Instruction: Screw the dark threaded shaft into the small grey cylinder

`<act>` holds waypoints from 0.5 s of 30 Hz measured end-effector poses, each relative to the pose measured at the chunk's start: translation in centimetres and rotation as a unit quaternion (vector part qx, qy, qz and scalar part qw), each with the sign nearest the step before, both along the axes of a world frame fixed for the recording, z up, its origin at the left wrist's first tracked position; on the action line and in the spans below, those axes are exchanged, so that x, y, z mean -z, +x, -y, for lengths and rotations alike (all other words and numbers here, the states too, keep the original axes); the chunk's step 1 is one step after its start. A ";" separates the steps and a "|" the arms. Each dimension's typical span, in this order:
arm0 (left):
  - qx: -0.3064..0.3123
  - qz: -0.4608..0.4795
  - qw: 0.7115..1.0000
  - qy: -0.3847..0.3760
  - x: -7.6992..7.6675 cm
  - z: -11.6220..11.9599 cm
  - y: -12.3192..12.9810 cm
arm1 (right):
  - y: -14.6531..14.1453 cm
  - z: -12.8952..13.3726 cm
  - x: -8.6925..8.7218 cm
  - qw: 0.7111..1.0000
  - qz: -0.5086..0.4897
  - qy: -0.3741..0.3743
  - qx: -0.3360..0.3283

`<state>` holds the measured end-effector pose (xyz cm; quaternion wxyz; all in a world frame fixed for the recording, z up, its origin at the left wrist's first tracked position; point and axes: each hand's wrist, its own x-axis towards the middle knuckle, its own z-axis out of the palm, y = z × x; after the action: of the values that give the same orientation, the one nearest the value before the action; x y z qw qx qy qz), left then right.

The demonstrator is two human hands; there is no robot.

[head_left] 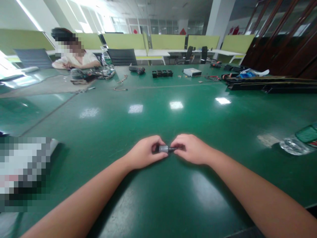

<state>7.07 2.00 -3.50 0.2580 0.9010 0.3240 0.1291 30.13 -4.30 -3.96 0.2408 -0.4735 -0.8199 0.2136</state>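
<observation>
Both hands meet over the green tabletop (158, 122), near the middle of the view. Between thumb and fingers, my left hand (143, 152) grips a small cylinder (163, 149) with a grey band and dark ends. From its right side runs a thin, dark, ridged part, pinched by my right hand (192, 148). Whether the two parts are joined or separate I cannot tell. The cylinder lies level, close to the table surface. My fingers hide both of its ends, and its exact kind does not show.
A clear plastic bottle (296, 145) lies at the right, and a pixelated box-like object (24, 168) at the left. Far back are a black slotted block (162, 73), a white box (192, 72), dark long bars (267, 84) and tangled parts (105, 72) near a seated person (76, 59).
</observation>
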 end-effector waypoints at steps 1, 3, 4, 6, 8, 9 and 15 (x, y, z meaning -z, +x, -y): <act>0.000 -0.001 1.000 0.000 0.0 0.0 0.0 | 0.0 0.0 0.0 1.000 0.002 0.000 0.000; 0.000 -0.001 1.000 -0.003 0.0 0.0 0.0 | 0.0 0.0 0.0 1.000 0.005 -0.001 0.001; -0.001 -0.001 1.000 -0.005 0.0 0.0 0.0 | 0.0 0.0 0.0 1.000 0.006 0.000 0.002; -0.003 0.000 1.000 -0.008 0.0 0.0 0.0 | 0.0 0.0 0.0 1.000 0.005 0.000 0.002; -0.002 0.000 1.000 -0.008 0.1 0.0 0.0 | 0.0 0.0 0.0 1.000 0.003 0.002 0.001; -0.001 0.000 1.000 -0.008 0.1 -0.1 0.0 | 0.0 0.0 0.0 1.000 0.002 0.003 0.000; 0.012 -0.005 1.000 -0.003 0.1 -0.2 0.0 | 0.0 -0.3 0.2 1.000 -0.004 0.005 0.002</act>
<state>7.10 2.20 -3.55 0.2607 0.9048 0.3144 0.1206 30.16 -4.01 -4.13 0.2464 -0.4734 -0.8190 0.2108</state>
